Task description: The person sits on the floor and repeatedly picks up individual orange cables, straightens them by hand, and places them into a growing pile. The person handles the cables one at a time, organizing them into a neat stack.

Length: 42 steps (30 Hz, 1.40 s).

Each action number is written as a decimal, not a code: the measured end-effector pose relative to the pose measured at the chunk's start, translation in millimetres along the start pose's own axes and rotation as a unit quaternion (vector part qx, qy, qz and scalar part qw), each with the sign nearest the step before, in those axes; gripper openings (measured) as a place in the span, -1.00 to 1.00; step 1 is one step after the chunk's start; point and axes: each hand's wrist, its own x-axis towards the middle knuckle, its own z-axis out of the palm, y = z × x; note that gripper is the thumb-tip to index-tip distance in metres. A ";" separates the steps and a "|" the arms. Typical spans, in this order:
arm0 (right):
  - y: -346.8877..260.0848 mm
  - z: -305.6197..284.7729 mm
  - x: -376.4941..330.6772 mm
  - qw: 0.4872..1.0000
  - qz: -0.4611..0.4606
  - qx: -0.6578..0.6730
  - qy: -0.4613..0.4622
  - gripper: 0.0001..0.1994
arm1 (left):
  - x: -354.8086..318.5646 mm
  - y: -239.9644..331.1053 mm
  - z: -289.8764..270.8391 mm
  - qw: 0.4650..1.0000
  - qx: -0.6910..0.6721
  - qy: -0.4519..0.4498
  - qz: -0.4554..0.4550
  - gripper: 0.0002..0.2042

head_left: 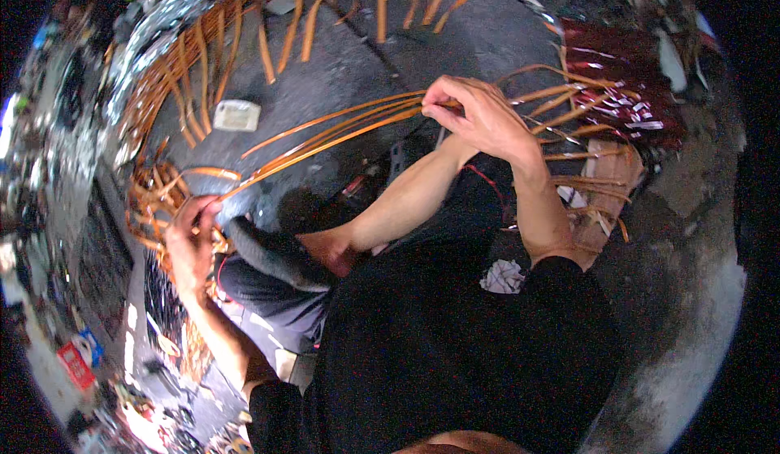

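Several long, thin orange-brown strips point(333, 131) stretch between my two hands. My right hand point(481, 117) pinches the bundle between thumb and fingers, in front of me and higher in the view. Beyond it, loose strip ends point(561, 96) fan out to the right. My left hand point(193, 238) is lower and to the left, its fingers closed around the other end of the strips. Beside that hand a tangle of curled strips point(158, 198) bunches up. One strip of the bundle ends free short of the left hand.
More orange-brown strips point(309, 23) hang or lie in a row along the far side. A small pale rectangular piece point(236, 116) lies on the dark floor. Shiny dark-red sheeting point(617, 80) is at the right. Crumpled white paper point(503, 277) rests near my right elbow. My bare leg point(398, 202) extends between my arms.
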 end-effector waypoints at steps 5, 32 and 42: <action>50.6 -22.5 2.4 0.999 0.043 0.001 0.001 -0.81 | 22.4 -57.0 26.1 0.991 -0.128 0.008 0.039 -0.87; 261.0 1.8 82.6 0.764 0.327 0.385 0.401 -0.69 | 60.1 72.9 156.5 0.943 -0.280 -0.170 0.047 -0.71; 122.3 34.2 24.7 0.659 0.178 0.707 0.185 -0.86 | 98.8 199.3 221.1 0.832 -0.530 -0.166 0.001 -0.69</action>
